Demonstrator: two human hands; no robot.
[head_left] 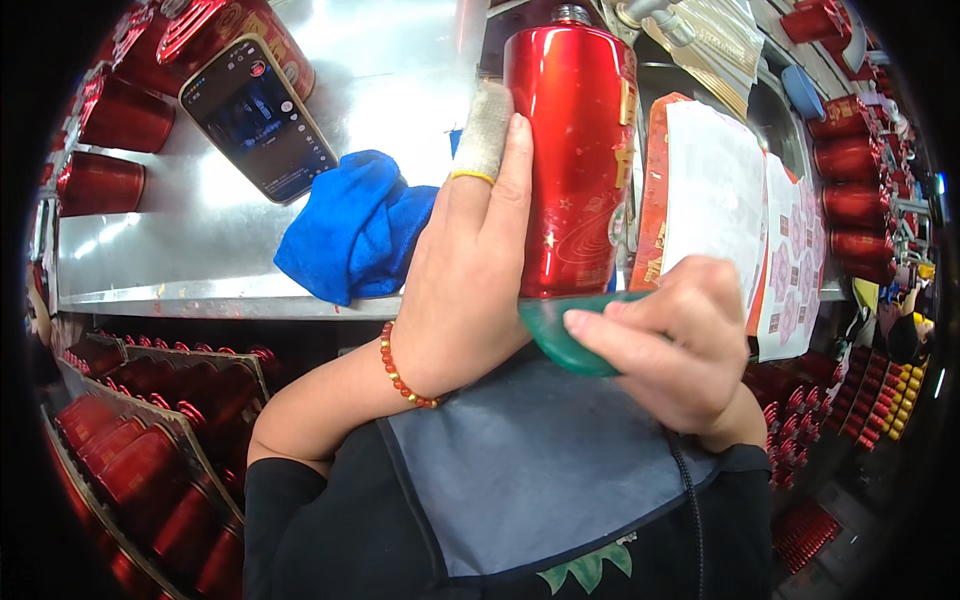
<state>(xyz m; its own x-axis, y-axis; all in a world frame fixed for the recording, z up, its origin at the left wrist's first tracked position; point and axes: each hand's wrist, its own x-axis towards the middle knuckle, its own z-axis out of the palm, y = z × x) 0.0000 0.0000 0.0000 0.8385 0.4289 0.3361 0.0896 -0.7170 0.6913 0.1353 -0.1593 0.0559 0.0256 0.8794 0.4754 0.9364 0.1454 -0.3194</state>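
Bottle (570,160), upper centre: glossy red, gold stars. Cloth (345,225), left of centre: plain blue. Flat tool (562,342), centre: green. Apron (530,450), lower centre: grey, black edging.

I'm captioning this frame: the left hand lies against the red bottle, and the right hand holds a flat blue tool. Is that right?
The flat tool in the right hand is green, not blue, as the head view shows; the left hand does lie against the red bottle.

Shiny metal bench (205,240), leaning phone (258,120), red tin (270,35), crumpled blue cloth (350,225)
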